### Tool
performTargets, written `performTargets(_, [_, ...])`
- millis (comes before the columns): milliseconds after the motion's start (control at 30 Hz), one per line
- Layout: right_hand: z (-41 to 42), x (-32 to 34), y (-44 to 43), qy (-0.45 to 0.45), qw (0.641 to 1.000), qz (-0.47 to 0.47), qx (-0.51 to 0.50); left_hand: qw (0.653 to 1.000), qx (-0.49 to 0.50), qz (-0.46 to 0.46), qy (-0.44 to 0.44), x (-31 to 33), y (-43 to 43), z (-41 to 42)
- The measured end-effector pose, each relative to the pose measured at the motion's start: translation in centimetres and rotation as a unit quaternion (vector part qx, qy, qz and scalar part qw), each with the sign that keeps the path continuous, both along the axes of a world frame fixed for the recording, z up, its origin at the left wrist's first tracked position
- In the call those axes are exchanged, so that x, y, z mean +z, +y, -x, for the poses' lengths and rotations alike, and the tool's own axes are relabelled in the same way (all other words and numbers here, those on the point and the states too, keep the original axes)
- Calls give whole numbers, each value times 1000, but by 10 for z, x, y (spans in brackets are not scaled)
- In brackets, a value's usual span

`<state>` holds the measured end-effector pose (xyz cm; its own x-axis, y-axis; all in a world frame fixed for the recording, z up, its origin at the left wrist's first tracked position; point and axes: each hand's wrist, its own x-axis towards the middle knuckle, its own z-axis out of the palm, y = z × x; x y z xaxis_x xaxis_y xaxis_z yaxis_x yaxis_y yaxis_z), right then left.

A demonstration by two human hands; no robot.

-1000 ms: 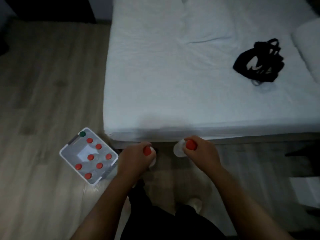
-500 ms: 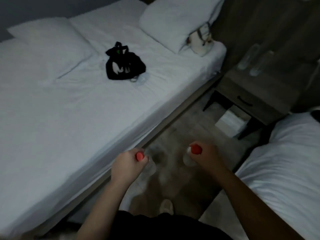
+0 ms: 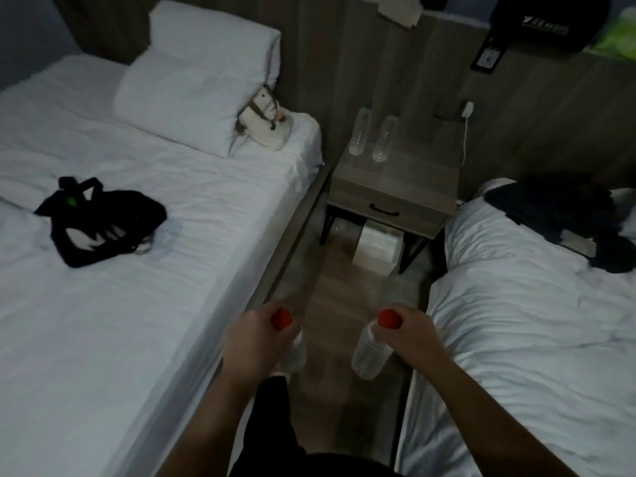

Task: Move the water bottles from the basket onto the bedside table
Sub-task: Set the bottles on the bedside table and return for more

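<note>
The person stands in the aisle between 2 beds, facing the bedside table (image 3: 395, 187) at its far end. The left hand (image 3: 256, 342) carries a clear water bottle with a red cap (image 3: 281, 319), its fingers (image 3: 241, 325) clamped round the neck so the body hangs below the fist, mostly hidden. The right hand (image 3: 411, 333) carries a second red-capped bottle (image 3: 370, 354) the same way, fingers closed on the neck just under the cap, the clear body slanting down and inward. Both bottles are in the air over the floor, well short of the table.

On the tabletop, at the back near the wall, 2 more clear bottles (image 3: 359, 136) (image 3: 385, 139) stand upright just beside each other. Under the table sits a white box (image 3: 377, 247). To the left of the table, the left bed (image 3: 137, 235) holds a pillow (image 3: 192, 98), a small cream bag (image 3: 266, 123) at the corner nearest the table, and a black bag (image 3: 99, 225) farther away. To the table's right, dark clothing (image 3: 557, 215) lies on the right bed (image 3: 533, 321).
</note>
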<state>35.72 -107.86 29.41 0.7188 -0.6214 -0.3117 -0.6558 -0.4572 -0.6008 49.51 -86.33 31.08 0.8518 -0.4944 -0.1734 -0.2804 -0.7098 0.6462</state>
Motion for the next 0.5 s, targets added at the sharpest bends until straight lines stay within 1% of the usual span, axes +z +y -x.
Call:
performTargets(100, [-39,-3,-14,8,999,-13,-39,998,-45,-21,24,-3,-27,-49])
performTargets(200, [-78,1,-25,13,997,-3,-80,995,-93,-24,3,1,-48,-99])
performTargets(367, [-131,9,-46,-51,991,12,-122,989,-145,-19,-18,9,-91,-172])
performTargets(500, [-159,7,-68,-83,986,-13,-143,990,-142,7,-22,9,-127,-205])
